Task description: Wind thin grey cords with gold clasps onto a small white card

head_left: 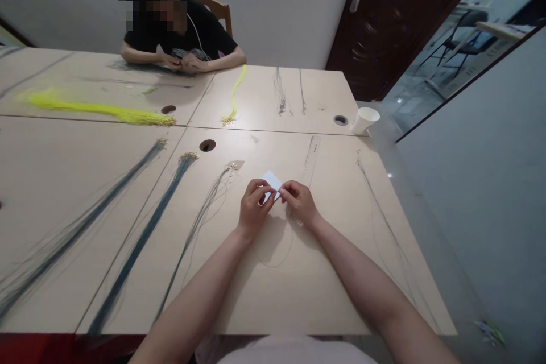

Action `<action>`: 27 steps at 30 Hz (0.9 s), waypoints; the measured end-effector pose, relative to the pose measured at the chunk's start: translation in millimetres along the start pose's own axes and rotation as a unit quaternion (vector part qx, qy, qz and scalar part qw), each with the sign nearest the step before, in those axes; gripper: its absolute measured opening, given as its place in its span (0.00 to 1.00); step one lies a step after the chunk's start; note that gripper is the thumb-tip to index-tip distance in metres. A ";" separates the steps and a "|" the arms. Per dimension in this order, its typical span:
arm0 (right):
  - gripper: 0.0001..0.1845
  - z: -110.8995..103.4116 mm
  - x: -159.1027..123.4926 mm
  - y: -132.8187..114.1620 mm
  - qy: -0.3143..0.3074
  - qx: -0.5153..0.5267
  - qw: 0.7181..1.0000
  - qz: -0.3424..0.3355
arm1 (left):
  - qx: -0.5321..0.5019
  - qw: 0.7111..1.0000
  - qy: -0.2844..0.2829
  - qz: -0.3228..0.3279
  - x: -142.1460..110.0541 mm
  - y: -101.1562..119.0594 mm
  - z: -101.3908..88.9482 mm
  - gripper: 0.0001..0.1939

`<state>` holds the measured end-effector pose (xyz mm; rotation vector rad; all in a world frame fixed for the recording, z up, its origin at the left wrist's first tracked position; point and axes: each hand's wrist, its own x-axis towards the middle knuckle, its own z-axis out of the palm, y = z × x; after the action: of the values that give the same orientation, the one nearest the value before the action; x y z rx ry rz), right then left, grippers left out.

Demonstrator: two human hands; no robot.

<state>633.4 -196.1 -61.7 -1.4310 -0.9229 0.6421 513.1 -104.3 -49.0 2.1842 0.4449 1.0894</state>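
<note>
My left hand (255, 205) and my right hand (300, 200) meet fingertip to fingertip above a small white card (271, 178) on the table. Both pinch a thin, pale line (273, 266), which curves in a loose loop on the tabletop below them. Any tiny piece at the fingertips is too small to make out. To the left lies a loose bundle of grey-green lines (203, 211), with small gold-coloured ends, perhaps hooks, by a scrap of brownish paper (237, 165). A clear ruler (312, 153) lies beyond my right hand.
More dark line bundles (147, 233) stretch across the left of the table (336, 296). Yellow strands (102, 111) lie farther back. A thin bundle (379, 207) is at right, a white cup (365, 120) near the far right edge. Across sits another person (183, 40), hands together.
</note>
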 end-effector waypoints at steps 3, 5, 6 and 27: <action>0.11 0.5 -0.1 -0.6 -0.001 -0.012 1.000 0.001 | -0.002 1.000 0.002 -0.003 -0.6 -0.4 0.6 0.02; 0.11 1.1 -0.2 -0.7 -0.002 -0.016 1.000 0.002 | -0.003 1.000 0.002 -0.004 -1.1 -0.8 0.9 0.02; 0.11 1.4 -0.2 -0.7 -0.003 -0.016 1.000 0.002 | -0.003 1.000 0.001 -0.005 -1.2 -0.9 1.0 0.02; 0.11 1.0 -1.2 -3.8 0.003 -0.014 1.000 -0.004 | 0.001 1.000 -0.001 -0.020 -0.6 1.0 -0.6 0.03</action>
<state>631.4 -196.8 -58.3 -1.4523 -0.9364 0.6214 512.3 -105.1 -48.4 2.1686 0.4858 1.0657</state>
